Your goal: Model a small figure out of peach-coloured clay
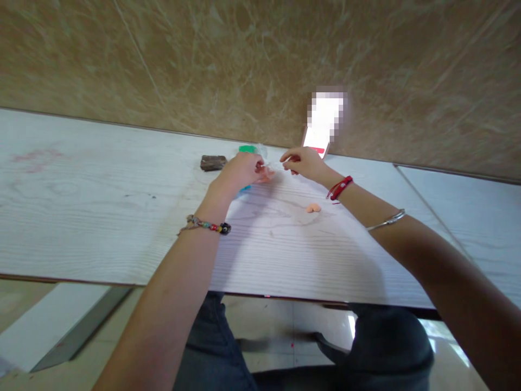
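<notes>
My left hand (pixel 244 167) is closed, its fingertips pinching a crumpled clear plastic wrapper with soft orange-pink material (pixel 266 175) in it. Just right of it, my right hand (pixel 304 164) hovers with curled fingers apart; I make out nothing held in them. Behind my left hand lies a green piece (pixel 247 148) beside clear plastic (pixel 261 151). A bit of blue (pixel 245 188) peeks out below that hand, mostly hidden. On the table below my right hand sits a small orange-pink lump (pixel 313 208), resembling clay or dough.
A dark brown block (pixel 213 162) lies left of my left hand. Behind my right hand a lit phone (pixel 324 122) leans against the marbled wall (pixel 203 65). The white wood-grain table (pixel 101 206) is narrow, its front edge above my legs.
</notes>
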